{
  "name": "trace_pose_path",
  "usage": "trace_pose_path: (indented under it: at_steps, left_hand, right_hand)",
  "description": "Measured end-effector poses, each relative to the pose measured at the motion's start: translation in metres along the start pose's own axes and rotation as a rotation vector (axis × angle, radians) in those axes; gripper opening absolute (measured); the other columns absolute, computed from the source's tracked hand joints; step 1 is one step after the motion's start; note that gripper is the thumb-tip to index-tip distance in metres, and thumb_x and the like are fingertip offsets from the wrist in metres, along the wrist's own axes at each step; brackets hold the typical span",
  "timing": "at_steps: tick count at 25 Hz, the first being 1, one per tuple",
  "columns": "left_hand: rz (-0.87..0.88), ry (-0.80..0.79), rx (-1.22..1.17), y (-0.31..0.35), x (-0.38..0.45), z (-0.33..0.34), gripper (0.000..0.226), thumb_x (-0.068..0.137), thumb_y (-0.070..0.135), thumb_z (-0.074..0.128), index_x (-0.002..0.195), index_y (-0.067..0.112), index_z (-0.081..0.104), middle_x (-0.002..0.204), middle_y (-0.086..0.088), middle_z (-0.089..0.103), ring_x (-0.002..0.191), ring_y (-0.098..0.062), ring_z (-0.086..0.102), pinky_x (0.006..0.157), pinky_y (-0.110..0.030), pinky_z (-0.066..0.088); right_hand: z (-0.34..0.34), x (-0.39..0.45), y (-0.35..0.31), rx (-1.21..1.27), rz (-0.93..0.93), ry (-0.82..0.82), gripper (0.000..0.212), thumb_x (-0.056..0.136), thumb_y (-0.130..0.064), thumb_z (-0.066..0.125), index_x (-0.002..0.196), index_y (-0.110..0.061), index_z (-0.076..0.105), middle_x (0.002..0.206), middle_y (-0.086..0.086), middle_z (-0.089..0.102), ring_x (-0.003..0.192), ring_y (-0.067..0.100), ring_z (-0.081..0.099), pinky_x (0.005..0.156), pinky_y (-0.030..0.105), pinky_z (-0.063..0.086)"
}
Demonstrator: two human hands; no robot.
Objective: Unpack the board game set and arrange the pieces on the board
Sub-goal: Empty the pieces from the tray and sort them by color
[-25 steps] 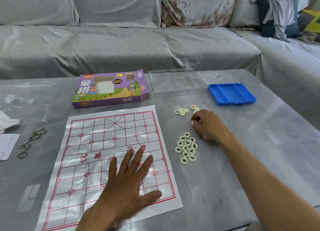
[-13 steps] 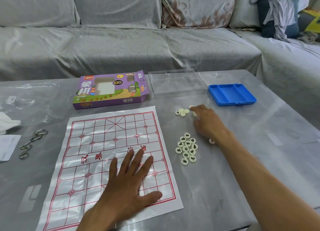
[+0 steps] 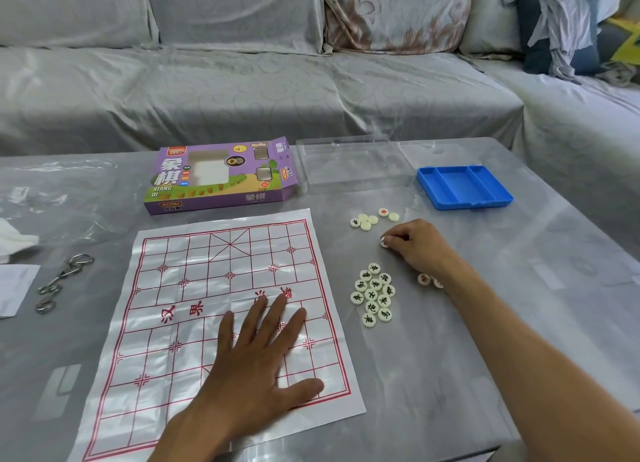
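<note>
I count twelve pieces (image 3: 373, 294) clustered together, six pieces (image 3: 372, 218) farther back, one board (image 3: 221, 316), one box (image 3: 218, 176), one tray (image 3: 464, 186).

Two red-marked pieces (image 3: 425, 279) are partly hidden beneath the right wrist; the board sheet (image 3: 194, 288) is cut off at the bottom edge.

Left hand (image 3: 256, 354) flat, palm down, fingers straight and spread, thumb out to the right, pressing down; forearm enters from the bottom edge. Right arm reaches in from the lower right, bare forearm stretched forward and leftward. Right hand (image 3: 417, 248) knuckles up, fingers curled, fingertips (image 3: 389, 240) pinching a small round piece (image 3: 383, 243) against the surface.
</note>
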State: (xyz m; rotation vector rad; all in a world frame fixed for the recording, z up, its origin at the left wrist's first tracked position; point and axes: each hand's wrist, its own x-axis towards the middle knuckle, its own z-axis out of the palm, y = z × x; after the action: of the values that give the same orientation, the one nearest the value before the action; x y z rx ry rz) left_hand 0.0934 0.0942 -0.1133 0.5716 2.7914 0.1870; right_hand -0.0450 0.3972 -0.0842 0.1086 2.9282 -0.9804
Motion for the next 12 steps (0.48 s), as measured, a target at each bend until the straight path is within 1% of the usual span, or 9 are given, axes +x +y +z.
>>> trace_pose_path:
  at_steps: [3,4,5,7,8,9,10,11,12]
  left_hand:
    - [-0.001,0.007,-0.017,0.000,0.000,0.000,0.094,0.059,0.095,-0.003,0.141,0.054,-0.024,0.146,0.020,-0.043,0.133,-0.008,-0.044,0.111,-0.053,-0.022]
    - [-0.001,0.004,-0.010,0.000,0.000,0.000,0.094,0.059,0.095,-0.002,0.140,0.054,-0.024,0.145,0.020,-0.044,0.133,-0.008,-0.044,0.111,-0.053,-0.022]
    - [-0.002,-0.001,-0.003,0.000,0.000,0.000,0.093,0.060,0.094,-0.002,0.140,0.054,-0.025,0.144,0.020,-0.045,0.133,-0.008,-0.045,0.111,-0.053,-0.022]
    - [-0.002,0.001,-0.004,0.001,0.000,-0.001,0.092,0.060,0.094,-0.002,0.139,0.054,-0.026,0.144,0.020,-0.046,0.132,-0.008,-0.045,0.111,-0.053,-0.022]
    - [0.001,0.004,-0.007,0.001,0.000,-0.001,0.092,0.059,0.094,-0.002,0.139,0.054,-0.026,0.144,0.020,-0.046,0.132,-0.008,-0.045,0.111,-0.052,-0.022]
    - [0.002,0.006,-0.011,0.000,0.000,0.000,0.093,0.059,0.095,-0.003,0.139,0.054,-0.026,0.144,0.020,-0.045,0.132,-0.008,-0.045,0.111,-0.052,-0.023]
    - [0.002,0.017,-0.026,0.001,0.001,0.000,0.094,0.058,0.095,-0.003,0.140,0.054,-0.024,0.145,0.020,-0.044,0.132,-0.008,-0.045,0.110,-0.052,-0.023]
    - [0.000,0.034,-0.041,0.000,0.001,0.001,0.095,0.058,0.096,-0.002,0.141,0.054,-0.023,0.146,0.020,-0.042,0.133,-0.008,-0.044,0.110,-0.052,-0.023]
    - [0.003,0.049,-0.050,-0.001,0.001,0.002,0.097,0.058,0.097,-0.001,0.142,0.054,-0.021,0.147,0.020,-0.040,0.134,-0.008,-0.043,0.110,-0.052,-0.022]
  right_hand:
    - [-0.002,-0.002,-0.002,0.029,0.011,0.040,0.006,0.084,-0.018,0.071,0.085,-0.020,0.077,0.081,-0.007,0.070,0.078,0.010,0.063,0.071,0.022,0.046]
    - [-0.005,-0.003,-0.003,0.027,0.019,0.001,0.004,0.081,-0.018,0.074,0.080,-0.021,0.076,0.078,-0.008,0.070,0.077,0.010,0.064,0.070,0.022,0.047]
    - [-0.007,-0.005,-0.005,0.017,0.030,-0.080,0.004,0.080,-0.019,0.077,0.077,-0.021,0.076,0.075,-0.008,0.071,0.075,0.010,0.064,0.069,0.023,0.049]
    - [-0.011,-0.009,-0.008,-0.029,0.027,-0.236,0.002,0.080,-0.021,0.077,0.078,-0.022,0.077,0.075,-0.007,0.072,0.074,0.008,0.064,0.068,0.022,0.050]
    - [-0.011,-0.009,-0.010,-0.046,0.017,-0.223,0.002,0.081,-0.022,0.075,0.081,-0.023,0.077,0.078,-0.008,0.072,0.076,0.008,0.064,0.068,0.021,0.048]
    - [-0.009,-0.006,-0.012,-0.063,-0.006,-0.139,0.006,0.084,-0.023,0.071,0.088,-0.023,0.076,0.084,-0.008,0.072,0.081,0.009,0.064,0.070,0.021,0.046]
    - [-0.004,-0.003,-0.013,-0.079,-0.035,-0.038,0.014,0.086,-0.023,0.067,0.099,-0.023,0.073,0.095,-0.008,0.070,0.088,0.011,0.063,0.074,0.022,0.045]
    - [0.001,0.001,-0.015,-0.107,-0.076,0.025,0.025,0.089,-0.023,0.063,0.113,-0.024,0.067,0.108,-0.007,0.066,0.097,0.014,0.060,0.081,0.025,0.044]
    - [0.008,0.005,-0.017,-0.164,-0.127,0.026,0.036,0.090,-0.022,0.058,0.126,-0.025,0.059,0.121,-0.005,0.059,0.107,0.018,0.056,0.089,0.029,0.043]
